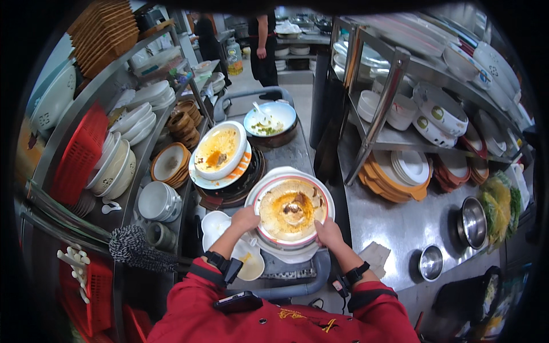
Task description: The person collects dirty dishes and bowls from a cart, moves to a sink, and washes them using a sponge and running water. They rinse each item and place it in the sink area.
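Observation:
Both of my hands are on a used bowl with a pinkish-red rim [293, 210], which has brown sauce residue inside. My left hand [245, 219] grips its left edge, and my right hand [328, 233] its lower right edge. Beneath it shows a larger white dish [279, 175]; whether the two touch is hard to tell. To the left, a soiled white bowl [219, 150] is stacked on an orange-patterned plate [240, 170] over dark round dishes. Farther back sits a blue-rimmed bowl [270, 119] with green scraps and a white spoon. White divided dishes [251, 261] lie beside my left wrist.
These dishes stand on a grey cart with a tubular handle [296, 291]. Steel shelving with crockery [128, 188] lines the left. At right, a steel counter [381, 223] bears orange dishes [392, 180] and metal bowls [431, 262]. Two people [263, 47] stand in the aisle ahead.

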### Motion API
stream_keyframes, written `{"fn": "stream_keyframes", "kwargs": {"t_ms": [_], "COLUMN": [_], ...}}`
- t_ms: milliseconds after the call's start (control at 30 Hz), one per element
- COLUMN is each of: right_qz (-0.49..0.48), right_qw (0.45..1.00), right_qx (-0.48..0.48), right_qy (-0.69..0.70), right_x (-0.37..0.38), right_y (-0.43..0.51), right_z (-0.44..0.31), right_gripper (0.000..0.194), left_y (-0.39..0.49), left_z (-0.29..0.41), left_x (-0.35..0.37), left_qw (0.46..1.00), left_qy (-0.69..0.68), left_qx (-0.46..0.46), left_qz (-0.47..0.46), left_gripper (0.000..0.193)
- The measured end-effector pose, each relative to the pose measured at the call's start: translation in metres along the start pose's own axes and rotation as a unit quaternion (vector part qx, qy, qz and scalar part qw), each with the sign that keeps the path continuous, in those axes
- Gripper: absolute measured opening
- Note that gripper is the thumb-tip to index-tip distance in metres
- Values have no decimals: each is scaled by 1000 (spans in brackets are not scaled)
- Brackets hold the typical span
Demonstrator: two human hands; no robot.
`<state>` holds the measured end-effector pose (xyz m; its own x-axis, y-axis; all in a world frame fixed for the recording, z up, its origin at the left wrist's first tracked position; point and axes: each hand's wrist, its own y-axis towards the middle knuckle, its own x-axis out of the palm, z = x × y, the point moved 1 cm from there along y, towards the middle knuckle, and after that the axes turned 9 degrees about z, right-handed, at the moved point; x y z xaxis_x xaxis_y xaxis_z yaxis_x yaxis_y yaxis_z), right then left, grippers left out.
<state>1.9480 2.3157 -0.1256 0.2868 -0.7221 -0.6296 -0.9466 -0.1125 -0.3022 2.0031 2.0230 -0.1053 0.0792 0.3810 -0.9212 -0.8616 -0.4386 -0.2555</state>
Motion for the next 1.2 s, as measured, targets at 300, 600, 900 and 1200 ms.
{"fn": "stream_keyframes", "kwargs": {"t_ms": [300, 600, 900, 1200], "right_qz": [268, 83, 106, 147], "right_qw": [957, 901, 842, 804], "right_qx": [-108, 106, 124, 50], "right_qy": [-36, 412, 515, 574], "right_x": [-1, 28, 35, 2], "right_y": [-6, 25, 15, -17], "right_z": [23, 34, 25, 14], "right_gripper": [63, 53, 41, 43], "left_y": [25, 52, 42, 17], "left_z": [-26, -33, -22, 15], "left_x": [30, 40, 25, -25], "left_qw": [980, 906, 854, 840], "left_qy": [-113, -407, -508, -534], "left_qx": [30, -115, -79, 3], "left_qz": [160, 26, 77, 90], "left_gripper": [72, 74, 58, 63]}}
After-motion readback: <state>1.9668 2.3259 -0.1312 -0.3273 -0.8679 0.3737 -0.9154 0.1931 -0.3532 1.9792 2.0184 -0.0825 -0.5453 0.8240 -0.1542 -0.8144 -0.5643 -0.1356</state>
